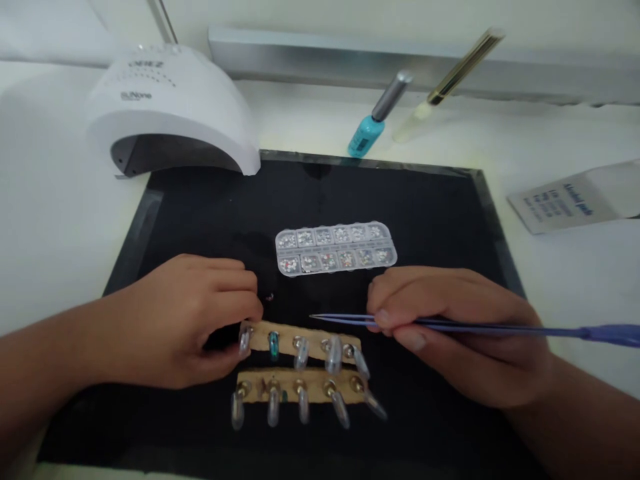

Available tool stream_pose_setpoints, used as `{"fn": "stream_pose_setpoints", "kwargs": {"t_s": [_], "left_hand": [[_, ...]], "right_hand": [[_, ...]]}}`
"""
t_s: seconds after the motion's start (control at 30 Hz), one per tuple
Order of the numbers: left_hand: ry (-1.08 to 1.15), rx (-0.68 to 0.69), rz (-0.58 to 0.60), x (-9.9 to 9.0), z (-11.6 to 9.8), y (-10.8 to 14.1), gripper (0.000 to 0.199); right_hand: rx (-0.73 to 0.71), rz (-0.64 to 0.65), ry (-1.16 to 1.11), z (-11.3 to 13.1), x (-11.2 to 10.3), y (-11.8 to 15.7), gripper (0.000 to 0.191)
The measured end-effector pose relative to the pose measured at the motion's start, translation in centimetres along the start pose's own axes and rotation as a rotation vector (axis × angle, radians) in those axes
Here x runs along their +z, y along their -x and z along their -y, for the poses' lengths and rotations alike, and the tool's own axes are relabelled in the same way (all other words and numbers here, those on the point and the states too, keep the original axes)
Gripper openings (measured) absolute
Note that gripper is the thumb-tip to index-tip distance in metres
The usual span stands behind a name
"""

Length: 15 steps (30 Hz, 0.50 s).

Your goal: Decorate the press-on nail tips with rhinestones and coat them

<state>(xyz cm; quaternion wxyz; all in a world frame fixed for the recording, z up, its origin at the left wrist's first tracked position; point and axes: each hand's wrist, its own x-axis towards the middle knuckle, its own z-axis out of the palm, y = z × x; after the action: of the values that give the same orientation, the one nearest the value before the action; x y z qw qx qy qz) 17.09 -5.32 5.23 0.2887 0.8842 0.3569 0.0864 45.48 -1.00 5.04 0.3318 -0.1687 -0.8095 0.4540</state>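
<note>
My right hand [450,327] is closed around blue tweezers [475,328], whose tips point left above the black mat. My left hand [200,320] has its fingers curled at the left end of the upper tan strip [287,339], thumb and forefinger around the clear nail tip [245,339] there. Beside that tip stands a shiny teal nail tip [273,345]; clear ones follow to the right. A lower tan strip [315,385] carries several clear nail tips. Behind both strips lies a clear compartment case [336,249] filled with small gems.
A white nail lamp [175,100] stands at the back left of the black mat [200,207]. Behind the mat are a teal polish bottle [367,137] and a gold-capped bottle [413,123]. An alcohol pad packet [560,200] lies at the right.
</note>
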Motion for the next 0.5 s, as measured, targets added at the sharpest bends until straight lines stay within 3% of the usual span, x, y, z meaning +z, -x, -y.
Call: {"fn": "stream_pose_setpoints", "kwargs": {"t_s": [0.23,0.4,0.5], "left_hand": [[-0.071,0.012,-0.097,0.8,-0.2,0.3,0.005],[-0.185,-0.027,-0.151,1.2,-0.5,0.5,0.005],[-0.224,-0.044,-0.154,1.2,-0.6,0.6,0.008]], "right_hand": [[-0.053,-0.123,0.077,2.8,-0.5,0.5,0.012],[-0.052,-0.030,0.369,6.8,-1.0,0.8,0.021],[-0.026,-0.054,0.408,7.9,-0.9,1.7,0.030]]}}
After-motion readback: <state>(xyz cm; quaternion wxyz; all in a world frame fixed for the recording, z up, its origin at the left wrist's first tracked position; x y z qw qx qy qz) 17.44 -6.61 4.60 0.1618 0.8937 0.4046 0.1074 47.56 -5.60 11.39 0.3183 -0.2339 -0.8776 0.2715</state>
